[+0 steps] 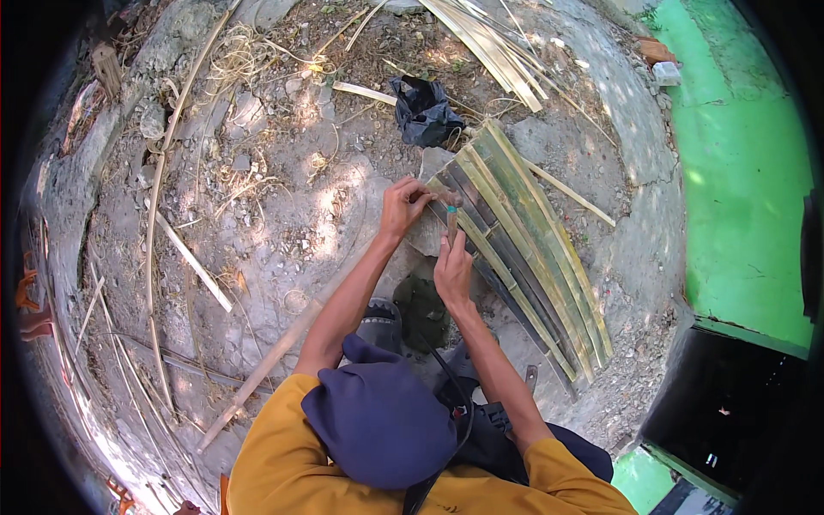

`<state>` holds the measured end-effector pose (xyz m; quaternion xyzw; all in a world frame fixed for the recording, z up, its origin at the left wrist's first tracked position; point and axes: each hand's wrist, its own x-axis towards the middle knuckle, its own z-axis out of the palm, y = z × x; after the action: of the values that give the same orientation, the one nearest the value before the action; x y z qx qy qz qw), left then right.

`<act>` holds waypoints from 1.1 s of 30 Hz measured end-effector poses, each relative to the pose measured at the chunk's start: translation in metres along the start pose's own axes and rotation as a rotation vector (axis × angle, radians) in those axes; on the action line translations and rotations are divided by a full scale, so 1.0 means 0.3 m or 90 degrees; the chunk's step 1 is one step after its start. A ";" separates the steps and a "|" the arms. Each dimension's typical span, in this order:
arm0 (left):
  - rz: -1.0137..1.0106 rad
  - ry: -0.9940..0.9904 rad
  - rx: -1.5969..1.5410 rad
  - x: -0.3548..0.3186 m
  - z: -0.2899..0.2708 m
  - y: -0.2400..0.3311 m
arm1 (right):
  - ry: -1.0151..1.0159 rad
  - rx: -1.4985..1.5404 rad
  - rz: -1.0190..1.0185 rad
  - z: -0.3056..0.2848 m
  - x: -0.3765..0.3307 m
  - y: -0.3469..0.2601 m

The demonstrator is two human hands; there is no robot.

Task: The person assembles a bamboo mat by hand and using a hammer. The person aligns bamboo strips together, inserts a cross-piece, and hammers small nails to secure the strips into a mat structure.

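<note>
Bamboo slats (524,249), green and split, lie side by side as a flat panel right of centre, running from centre toward the lower right. Surface: bare packed earth (283,215) with stones, littered with shavings and loose bamboo strips (489,43) at upper centre; a green painted wall (738,172) stands at right. Left hand (402,206) is closed, fingers curled on the near end of the slats. Right hand (452,270) is wrapped around a small tool (451,219), its tip at the slats. A crumpled black bag (425,112) lies above; contents cannot be told.
</note>
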<state>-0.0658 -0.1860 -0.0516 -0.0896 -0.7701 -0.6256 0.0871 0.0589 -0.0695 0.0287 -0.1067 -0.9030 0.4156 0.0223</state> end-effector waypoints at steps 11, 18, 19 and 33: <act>0.008 -0.003 -0.002 0.006 -0.003 0.040 | 0.077 0.054 -0.085 -0.027 0.036 -0.057; -0.019 -0.006 -0.028 -0.002 -0.004 0.022 | 0.012 -0.037 0.009 0.015 -0.008 0.048; -0.020 -0.004 -0.025 -0.006 -0.012 0.024 | 0.028 -0.012 -0.003 0.018 -0.012 0.036; 0.003 0.003 -0.016 0.012 0.006 0.021 | 0.017 -0.060 -0.092 -0.017 0.036 0.026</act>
<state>-0.0678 -0.1829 -0.0451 -0.0907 -0.7617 -0.6354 0.0892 0.0503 -0.0584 0.0256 -0.0482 -0.9266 0.3682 0.0591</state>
